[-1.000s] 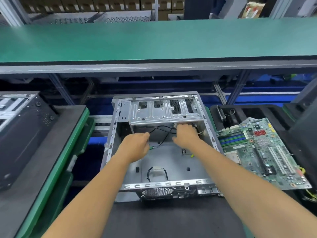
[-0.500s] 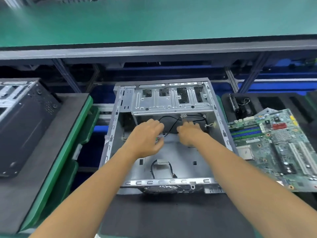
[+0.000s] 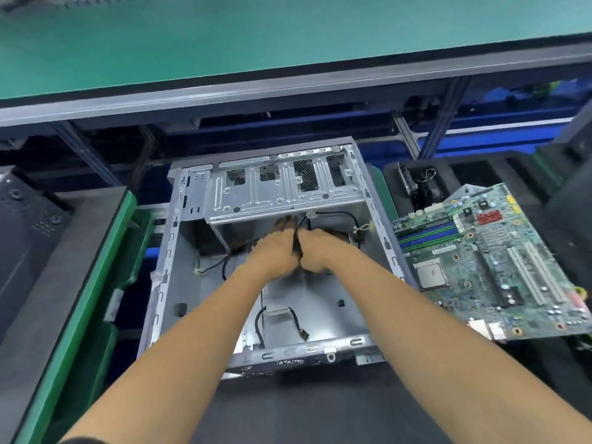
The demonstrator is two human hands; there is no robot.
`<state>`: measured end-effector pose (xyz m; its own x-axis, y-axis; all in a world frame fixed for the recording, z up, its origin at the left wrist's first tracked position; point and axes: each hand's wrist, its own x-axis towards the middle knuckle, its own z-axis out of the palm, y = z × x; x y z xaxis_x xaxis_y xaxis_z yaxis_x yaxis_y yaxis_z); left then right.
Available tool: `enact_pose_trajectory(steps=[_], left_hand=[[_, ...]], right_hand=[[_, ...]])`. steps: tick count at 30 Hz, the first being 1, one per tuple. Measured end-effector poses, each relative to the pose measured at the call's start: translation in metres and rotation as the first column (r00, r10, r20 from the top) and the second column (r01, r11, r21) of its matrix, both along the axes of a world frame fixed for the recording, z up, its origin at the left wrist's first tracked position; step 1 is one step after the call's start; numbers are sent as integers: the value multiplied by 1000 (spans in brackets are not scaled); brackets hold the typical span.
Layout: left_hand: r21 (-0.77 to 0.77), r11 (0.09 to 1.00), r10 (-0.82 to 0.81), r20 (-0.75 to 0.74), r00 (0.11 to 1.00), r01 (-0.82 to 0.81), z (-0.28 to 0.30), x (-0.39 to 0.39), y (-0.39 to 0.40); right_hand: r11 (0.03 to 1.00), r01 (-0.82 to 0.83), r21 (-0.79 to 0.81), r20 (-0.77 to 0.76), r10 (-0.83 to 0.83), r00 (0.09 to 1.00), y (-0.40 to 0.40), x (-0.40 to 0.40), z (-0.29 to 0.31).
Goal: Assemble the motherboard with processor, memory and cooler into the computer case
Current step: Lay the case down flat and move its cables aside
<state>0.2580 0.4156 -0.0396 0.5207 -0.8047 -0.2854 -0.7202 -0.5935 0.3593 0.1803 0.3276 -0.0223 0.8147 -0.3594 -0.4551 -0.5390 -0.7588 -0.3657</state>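
Note:
An open silver computer case (image 3: 166, 251) lies on its side in the middle of the black mat, and no board is inside it. Both my hands reach in, just below the drive cage (image 3: 282, 193). My left hand (image 3: 272, 254) and my right hand (image 3: 320, 251) are pressed together, fingers curled round a bundle of black cables (image 3: 296, 243) that runs between them. The fingertips are partly hidden under the cage. The green motherboard (image 3: 499, 267), with processor socket and blue memory slots, lies tilted to the right of the case.
A short black cable with a connector (image 3: 296, 322) lies loose on the case floor. A second black case (image 3: 25, 245) sits at the left beside a green tray edge (image 3: 96, 283). A green conveyor (image 3: 256, 43) runs across the back. A black foam tray (image 3: 413, 187) holds small parts.
My hands have come together in the middle of the case and closed on the black cables. The view has tilted down and moved closer.

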Motion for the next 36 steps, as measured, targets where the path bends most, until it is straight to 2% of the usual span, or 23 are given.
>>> enact_pose_trajectory(steps=[3, 5, 7, 12, 14, 18, 25, 28, 33, 36], left_hand=[[-22, 999, 39, -60, 997, -41, -6, 8, 2], [-22, 999, 41, -107, 993, -43, -10, 13, 5], [51, 998, -21, -58, 998, 24, -12, 16, 7], [179, 972, -167, 79, 983, 151, -11, 16, 7], [195, 964, -198, 68, 978, 181, -10, 16, 11], [183, 974, -132, -13, 991, 132, -6, 18, 19], [170, 980, -89, -86, 992, 102, -6, 23, 17], [153, 985, -58, -121, 991, 77, -7, 24, 15], [141, 988, -42, -175, 984, 67, -5, 23, 11], [142, 987, -46, -201, 978, 75, -6, 24, 10]], right_hand=[[1000, 4, 14, 76, -5, 997, 1, 1, 4], [994, 66, -90, 156, -52, 986, -2, 4, 8], [970, 145, -195, 168, -113, 979, -7, 7, 8], [921, 193, -338, -52, -223, 973, -16, 8, -7], [914, 167, -369, -127, -228, 965, -18, 7, -11], [918, 233, -320, -213, -310, 927, -17, 4, -16], [885, 377, -272, -192, -434, 880, -14, 4, -11], [841, 482, -246, -185, -529, 828, -15, 4, -9], [903, 345, -255, -257, -407, 876, -13, 2, -9], [931, 315, -185, -255, -355, 899, -11, 3, -9]])
